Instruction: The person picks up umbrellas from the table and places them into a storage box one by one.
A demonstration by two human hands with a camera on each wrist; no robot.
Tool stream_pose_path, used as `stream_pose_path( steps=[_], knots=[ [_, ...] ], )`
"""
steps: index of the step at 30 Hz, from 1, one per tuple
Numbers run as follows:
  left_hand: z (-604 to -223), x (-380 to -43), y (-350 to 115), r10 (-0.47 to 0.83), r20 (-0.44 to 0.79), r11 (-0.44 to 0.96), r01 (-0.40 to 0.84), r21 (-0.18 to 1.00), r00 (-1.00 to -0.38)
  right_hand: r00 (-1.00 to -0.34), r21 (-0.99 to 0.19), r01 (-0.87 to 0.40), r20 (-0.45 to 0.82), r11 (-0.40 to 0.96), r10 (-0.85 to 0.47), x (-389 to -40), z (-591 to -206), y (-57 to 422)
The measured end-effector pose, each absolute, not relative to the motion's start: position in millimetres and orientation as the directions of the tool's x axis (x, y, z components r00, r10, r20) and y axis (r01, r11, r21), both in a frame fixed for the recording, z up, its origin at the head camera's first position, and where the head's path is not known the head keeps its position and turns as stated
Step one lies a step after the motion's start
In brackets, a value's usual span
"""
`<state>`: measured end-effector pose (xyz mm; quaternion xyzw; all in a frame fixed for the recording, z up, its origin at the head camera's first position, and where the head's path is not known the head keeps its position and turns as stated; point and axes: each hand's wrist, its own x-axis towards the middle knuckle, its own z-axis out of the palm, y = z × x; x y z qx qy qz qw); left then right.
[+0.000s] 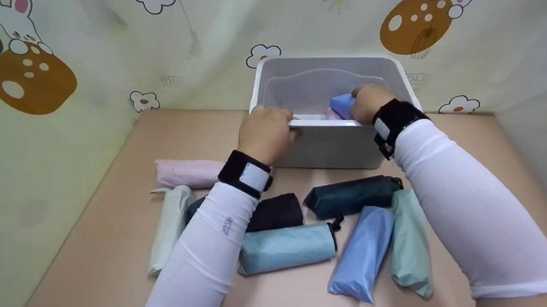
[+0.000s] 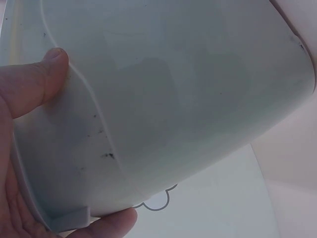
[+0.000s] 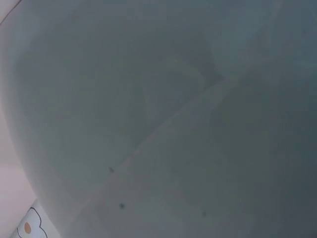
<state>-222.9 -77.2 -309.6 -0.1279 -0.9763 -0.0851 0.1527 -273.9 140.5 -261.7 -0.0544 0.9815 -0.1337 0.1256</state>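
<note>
Tan tabletop (image 1: pixel 108 248), patterned wall (image 1: pixel 207 67); left hand (image 1: pixel 265 133) grips bin (image 1: pixel 329 146), right hand (image 1: pixel 372 104) blue pouch (image 1: pixel 341 104) inside.

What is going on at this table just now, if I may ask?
A person's left hand grips the near left corner of a grey bin, while the right hand appears to hold a blue bundle inside it; something pink shows beside that. Several pouches in various colours lie on the table in front of the bin.

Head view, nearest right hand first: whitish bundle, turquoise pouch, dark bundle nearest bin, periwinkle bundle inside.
1. Periwinkle bundle, in right hand, inside bin
2. Dark bundle, in front of bin
3. Turquoise pouch, table centre
4. Whitish bundle, table left
</note>
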Motion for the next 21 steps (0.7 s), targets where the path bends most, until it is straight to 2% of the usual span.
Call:
stream_pose_path(
  steps=[7, 14, 21],
  knots=[
    [-309.9, -223.1, -77.1, 0.224, 0.319, 0.954, 0.274, 0.123, -0.921, -0.956, -0.257, -0.068, -0.258, 0.964, -0.136, -273.8, -260.9, 139.0],
    [-309.1, -221.8, -76.0, 0.213, 0.309, 0.956, 0.263, 0.128, -0.927, -0.957, -0.181, -0.111, -0.245, 0.977, -0.155, -275.0, -260.4, 139.0],
    [-309.0, -221.9, -76.3, 0.22, 0.321, 0.957, 0.268, 0.113, -0.921, -0.961, -0.196, -0.114, -0.227, 0.974, -0.158, -275.6, -260.8, 139.5]
  ],
)
